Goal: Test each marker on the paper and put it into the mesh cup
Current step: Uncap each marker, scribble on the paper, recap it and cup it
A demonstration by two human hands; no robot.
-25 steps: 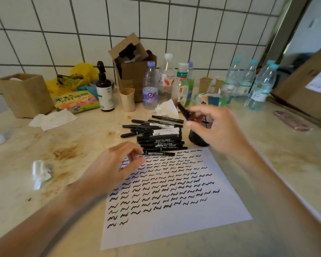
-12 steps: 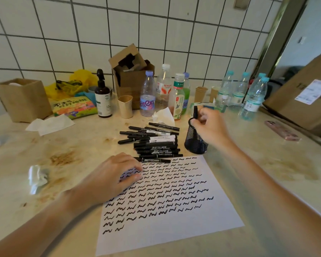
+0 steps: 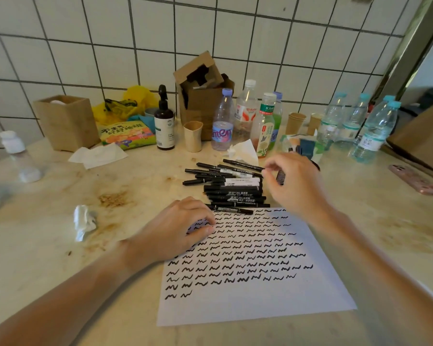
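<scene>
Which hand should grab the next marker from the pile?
Probably the right hand. It hovers empty at the right end of the marker pile, fingertips almost on it. The left hand rests on the paper, holding it flat.

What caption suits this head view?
Left hand steadies the squiggle-covered paper while the right hand reaches toward the marker pile.

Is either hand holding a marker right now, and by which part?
No. The right hand hovers empty over the marker pile, in front of the mesh cup. The left hand rests fingertips on the paper.
</scene>
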